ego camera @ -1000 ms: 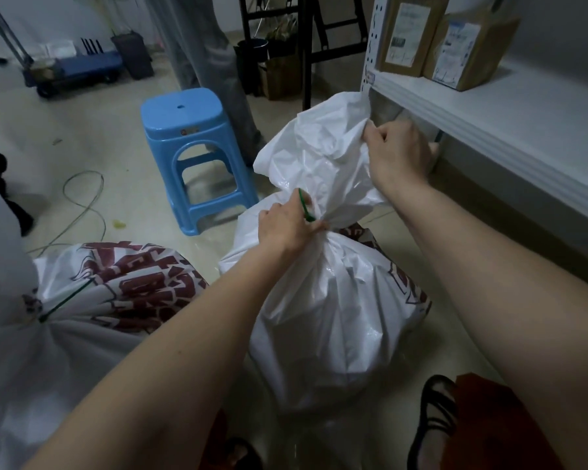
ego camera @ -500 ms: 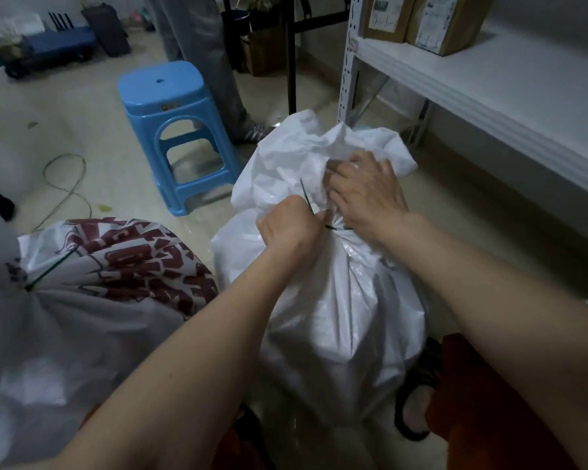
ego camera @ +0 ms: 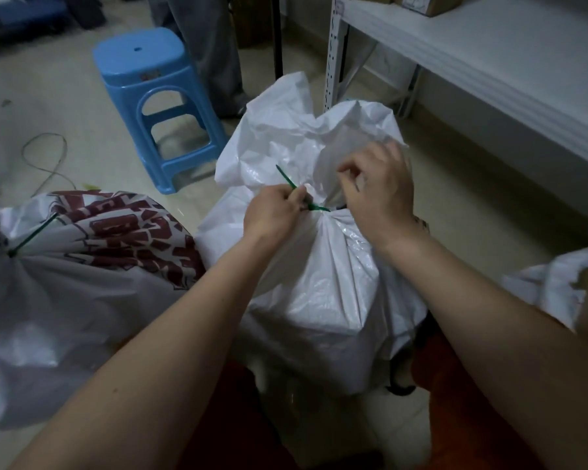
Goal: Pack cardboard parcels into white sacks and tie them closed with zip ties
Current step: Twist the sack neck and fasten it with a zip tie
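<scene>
A full white sack [ego camera: 323,300] stands on the floor between my arms, its top gathered into a neck. A green zip tie [ego camera: 314,207] circles that neck, its loose tail sticking up to the left. My left hand [ego camera: 274,210] pinches the tie at the left side of the neck. My right hand [ego camera: 379,195] lies on the right side of the neck, fingers curled into the bunched sack top. Cardboard parcels [ego camera: 428,3] sit on the shelf at the upper right; the sack's contents are hidden.
A second sack [ego camera: 92,266] with red print lies at left, tied with a green zip tie [ego camera: 31,237]. Behind it are a blue stool [ego camera: 150,96] and a person's legs [ego camera: 207,45]. A white shelf [ego camera: 489,62] runs along the right. More white sack material [ego camera: 557,286] shows at the right edge.
My right hand came down from the raised sack top to the neck beside my left hand. The sack top slumped lower, and the zip tie now lies around the neck.
</scene>
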`<state>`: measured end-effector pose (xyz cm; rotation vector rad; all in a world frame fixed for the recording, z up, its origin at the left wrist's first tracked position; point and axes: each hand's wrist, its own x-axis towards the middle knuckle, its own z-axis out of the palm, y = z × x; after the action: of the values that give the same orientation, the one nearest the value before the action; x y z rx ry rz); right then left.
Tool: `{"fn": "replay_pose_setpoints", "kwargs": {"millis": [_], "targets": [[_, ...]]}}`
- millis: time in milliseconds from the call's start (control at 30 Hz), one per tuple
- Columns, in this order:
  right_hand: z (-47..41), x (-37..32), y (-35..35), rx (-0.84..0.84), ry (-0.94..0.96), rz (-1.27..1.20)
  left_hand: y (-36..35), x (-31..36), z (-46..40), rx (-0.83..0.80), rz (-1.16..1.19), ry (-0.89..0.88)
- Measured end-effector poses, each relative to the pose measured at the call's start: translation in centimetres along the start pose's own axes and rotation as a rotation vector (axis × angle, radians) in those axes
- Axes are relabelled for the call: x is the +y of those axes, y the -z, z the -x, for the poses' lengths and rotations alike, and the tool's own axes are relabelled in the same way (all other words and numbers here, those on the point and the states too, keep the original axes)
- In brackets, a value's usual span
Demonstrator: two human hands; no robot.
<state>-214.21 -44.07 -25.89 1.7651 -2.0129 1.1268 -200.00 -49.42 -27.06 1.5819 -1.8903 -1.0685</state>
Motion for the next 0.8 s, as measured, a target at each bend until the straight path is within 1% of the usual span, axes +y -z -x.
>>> {"fn": "replay_pose_setpoints", "kwargs": {"millis": [67, 133, 200, 233, 267, 333, 400, 433, 533, 567, 600, 667, 700, 733, 800], "targets": [[1.6, -0.5, -0.2, -0.069, 0.043, 0.002, 0.0, -0.1, 0.4, 0.062, 0.029, 0.021], [2.5, -0.9, -0.7, -0.141, 0.073, -0.012, -0.1, 0.1, 1.1, 0.136, -0.018, 0.037], [2.9, -1.4, -0.9, -0.201, 0.078, 0.015, -0.3, 0.1, 1.6, 0.176, -0.079, 0.034], [2.8, -1.4, -1.1, -0.226, 0.036, 0.028, -0.3, 0.0, 1.7, 0.180, -0.084, 0.032], [2.5, -1.2, -1.3, -0.246, -0.046, 0.022, -0.4, -0.2, 1.7, 0.178, -0.061, 0.025], [1.4, -0.9, -1.5, -0.263, -0.285, -0.126, -0.4, -0.3, 2.0, 0.143, 0.033, -0.020], [0.2, -1.0, -1.7, -0.230, -0.485, -0.280, -0.6, -0.3, 2.8, 0.118, 0.068, -0.121], [-0.4, -1.1, -1.9, -0.234, -0.544, -0.291, -0.7, -0.4, 3.2, 0.145, 0.001, -0.215], [-2.2, -1.6, -2.5, -0.288, -0.725, -0.298, -0.7, -1.5, 3.2, 0.384, -0.392, -0.528], [-2.7, -1.5, -2.9, -0.302, -0.805, -0.329, -0.4, -1.9, 3.0, 0.432, -0.453, -0.610], [-3.2, -1.4, -3.2, -0.329, -0.888, -0.372, -0.2, -2.3, 2.7, 0.437, -0.470, -0.678], [-3.8, -1.2, -3.5, -0.402, -1.008, -0.471, 0.2, -2.9, 2.1, 0.343, -0.412, -0.750], [-3.9, -1.0, -3.7, -0.431, -1.028, -0.494, 0.4, -2.8, 1.8, 0.277, -0.380, -0.776], [-3.9, -0.9, -3.7, -0.444, -1.020, -0.480, 0.5, -2.8, 1.3, 0.212, -0.355, -0.801], [-3.4, -0.8, -3.8, -0.448, -0.962, -0.366, 0.9, -2.5, -0.1, 0.058, -0.329, -0.846]]}}
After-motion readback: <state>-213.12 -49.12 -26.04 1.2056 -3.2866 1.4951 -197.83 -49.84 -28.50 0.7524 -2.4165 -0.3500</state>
